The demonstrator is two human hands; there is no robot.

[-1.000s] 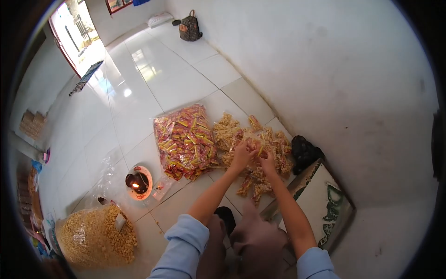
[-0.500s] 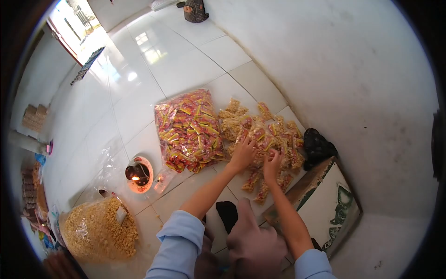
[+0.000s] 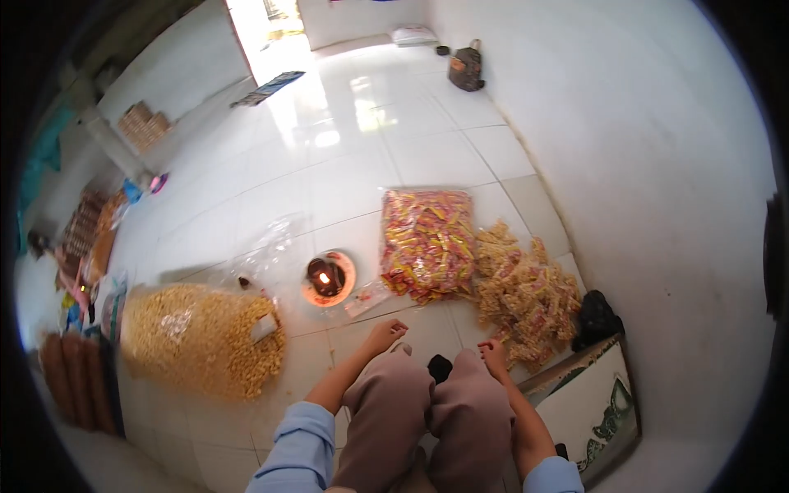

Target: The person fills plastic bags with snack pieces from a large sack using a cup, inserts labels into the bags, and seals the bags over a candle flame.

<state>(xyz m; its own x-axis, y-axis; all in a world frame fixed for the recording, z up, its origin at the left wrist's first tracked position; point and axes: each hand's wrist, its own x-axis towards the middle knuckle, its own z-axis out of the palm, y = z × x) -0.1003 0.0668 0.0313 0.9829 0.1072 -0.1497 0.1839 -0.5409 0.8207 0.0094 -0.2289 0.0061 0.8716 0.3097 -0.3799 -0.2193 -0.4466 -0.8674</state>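
My left hand (image 3: 386, 335) is by my left knee, its fingers loosely bent and slightly apart, with nothing visible in them. Beside my right knee, my right hand (image 3: 494, 358) has its fingers curled together; a small red spot shows at the fingertips, too small to name. Just beyond it lies a heap of small clear snack bags (image 3: 530, 300) filled with yellow pieces, some showing red-and-yellow packets. Left of the heap sits a large clear bag of red-and-yellow packets (image 3: 427, 246). A small flame burns on a dark lamp (image 3: 324, 278) standing on an orange-rimmed plate (image 3: 348, 289).
A big clear sack of yellow snack pieces (image 3: 197, 337) lies at left, with a white object (image 3: 264, 327) on top. A black plastic bag (image 3: 597, 319) and a white panel with green patterns (image 3: 588, 403) are at right, near the wall. Farther back stands a backpack (image 3: 467, 67).
Both hands have left the heap and drawn back to my knees, the left one moving farther left. The view has shifted, showing more of my legs and the left side of the room.
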